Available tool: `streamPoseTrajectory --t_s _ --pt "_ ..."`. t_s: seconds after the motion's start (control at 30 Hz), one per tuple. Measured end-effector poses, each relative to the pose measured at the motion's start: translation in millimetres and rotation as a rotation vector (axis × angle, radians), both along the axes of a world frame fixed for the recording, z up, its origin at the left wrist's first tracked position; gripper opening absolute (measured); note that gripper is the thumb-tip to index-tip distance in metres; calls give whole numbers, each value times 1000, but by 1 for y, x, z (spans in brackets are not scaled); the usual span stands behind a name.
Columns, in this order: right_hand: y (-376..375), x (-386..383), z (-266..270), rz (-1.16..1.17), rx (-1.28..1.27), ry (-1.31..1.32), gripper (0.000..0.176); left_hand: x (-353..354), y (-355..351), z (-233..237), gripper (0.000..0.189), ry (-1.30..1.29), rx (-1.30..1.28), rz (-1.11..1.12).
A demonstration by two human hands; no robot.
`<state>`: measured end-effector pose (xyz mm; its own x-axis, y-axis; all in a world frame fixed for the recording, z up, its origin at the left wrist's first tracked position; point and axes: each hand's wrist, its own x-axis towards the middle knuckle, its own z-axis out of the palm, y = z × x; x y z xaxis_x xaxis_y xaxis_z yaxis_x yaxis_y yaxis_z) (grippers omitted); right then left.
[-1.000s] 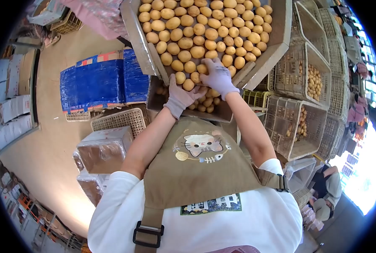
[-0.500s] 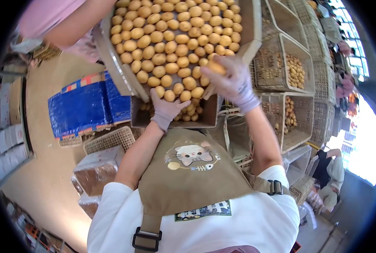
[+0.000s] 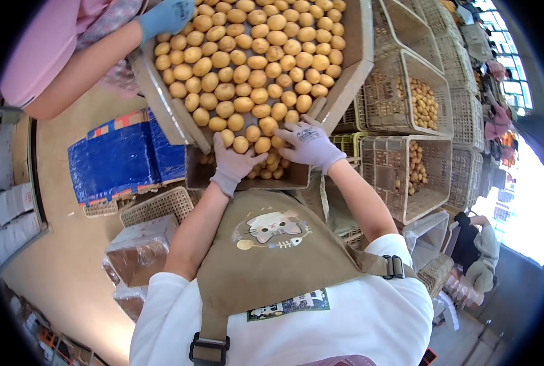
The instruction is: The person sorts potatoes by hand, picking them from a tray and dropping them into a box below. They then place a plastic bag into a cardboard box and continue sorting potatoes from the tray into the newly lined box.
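Small yellow-brown potatoes (image 3: 257,79) cover a sorting table with a raised grey rim (image 3: 352,79) that narrows towards me. At its open mouth my left hand (image 3: 232,165), in a pale glove, has its fingers spread against the nearest potatoes. Opposite it, my right hand (image 3: 311,144), gloved too, rests by the rim's right end, with fingers stretched towards the potatoes and nothing visibly gripped. Beneath both hands a grey bin (image 3: 199,177) holds more potatoes, partly hidden by my hands and the table's lip.
A co-worker's blue-gloved hand (image 3: 168,17) is over the table's far left corner. Plastic crates (image 3: 427,204) stand stacked on the right, some with potatoes. Left are a blue-covered stack (image 3: 110,158), a woven basket (image 3: 156,207) and wrapped boxes (image 3: 139,250).
My right hand has come down to the table's mouth, and the potato it held is no longer in it. The co-worker's blue-gloved hand has come into view.
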<state>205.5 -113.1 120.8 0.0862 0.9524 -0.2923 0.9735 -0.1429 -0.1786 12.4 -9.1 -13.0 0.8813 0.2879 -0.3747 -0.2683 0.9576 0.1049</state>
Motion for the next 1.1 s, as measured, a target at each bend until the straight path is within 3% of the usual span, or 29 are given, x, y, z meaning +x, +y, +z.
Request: streamPoseTrajectory --t_s 0.03,0.1,0.13,0.17,0.2,0.23,0.27,0.3,0.33,0.37,0.4,0.43,0.47,0.5,0.57,0.6,0.7,0.77,0.8,0.83,0.87,0.9,0.97,1.07,1.1 --pt "1 -2 3 17 -220 -21 42 -4 3 5 65 -36 -248 12" --pt "2 -10 -19 -124 317 -163 39 -3 3 8 61 191 -251 -29" --pt "9 -11 -10 -160 93 -103 38 0 2 11 59 327 -241 -58" --pt "14 -9 -3 -194 -134 -46 37 -4 -1 4 54 351 -196 -85" --pt "22 -1 -12 -189 -275 -53 38 -7 -10 -57 51 289 109 -92" --pt "30 4 -16 -384 -156 116 38 -9 -13 -71 49 291 192 -103" --pt "33 2 -23 -391 121 -6 39 -11 -15 -83 47 296 276 -113" --pt "35 0 -29 -389 397 -131 41 -6 -6 -24 46 367 137 -117" --pt "36 -7 -21 -278 178 -227 45 -4 -2 10 45 438 -4 -121" --pt "23 -9 -54 -161 321 -360 43 -9 -5 -18 48 412 141 -96" --pt "31 -5 -33 -204 121 -219 44 -11 -9 -71 50 379 289 -72" --pt "41 1 -11 -240 -81 -79 44 -10 -8 -64 58 358 279 -51" --pt "43 28 -44 -452 -2 229 44 -9 -7 -58 66 337 268 -31" --pt "48 28 -34 -599 204 183 45 -8 -6 -51 74 316 257 -11" --pt "58 17 -30 -465 181 -96 62 3 4 34 84 352 -313 164" --pt "60 5 -34 -423 104 -64 67 1 6 29 92 337 -301 149" --pt "50 -3 -30 -311 -94 26 72 -2 1 26 95 240 -160 175" --pt "46 3 -31 -207 -87 -111 64 -3 1 32 95 230 9 131" --pt "50 14 -35 -278 -13 10 58 -1 0 21 94 271 366 60" --pt "59 27 -39 -348 60 132 53 3 -2 3 93 214 373 79" --pt "68 39 -42 -437 290 265 44 7 -3 -14 92 156 378 96" --pt "90 45 -25 -514 285 243 42 11 -5 -32 91 97 382 113" --pt "119 53 -30 -494 224 74 45 17 4 22 91 100 -350 193" --pt "149 43 -23 -566 -37 -47 45 18 6 34 90 100 -390 190" --pt "146 42 -22 -599 82 61 47 18 7 31 89 92 -369 192"
